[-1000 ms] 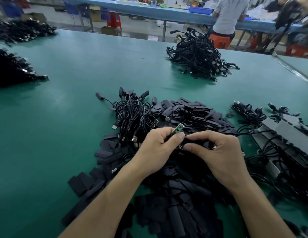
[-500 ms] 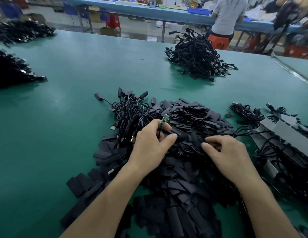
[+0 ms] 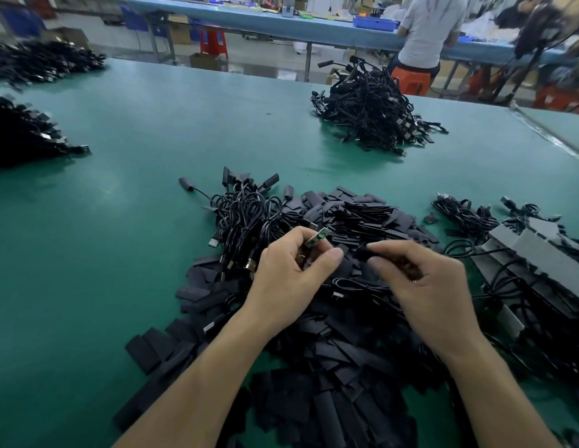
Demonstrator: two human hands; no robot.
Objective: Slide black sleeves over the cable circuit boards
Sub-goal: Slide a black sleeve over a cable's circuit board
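My left hand [image 3: 289, 273] pinches a cable just behind its small green circuit board [image 3: 318, 237], which points up and to the right. My right hand [image 3: 420, 282] pinches a flat black sleeve [image 3: 365, 253] between thumb and forefinger, a short gap to the right of the board. Both hands hover over a wide heap of loose black sleeves [image 3: 340, 357]. A tangle of black cables [image 3: 249, 218] lies just behind my left hand.
The green table [image 3: 113, 221] carries further cable piles at the back right [image 3: 372, 111], far left [image 3: 20, 134] and back left [image 3: 42, 61]. Grey trays with cables [image 3: 524, 253] lie at the right. A person in a white shirt [image 3: 427, 27] stands at a blue bench behind.
My right hand has lifted off the sleeve heap with a sleeve and moved toward the left hand. The board in my left hand has tilted down toward the right.
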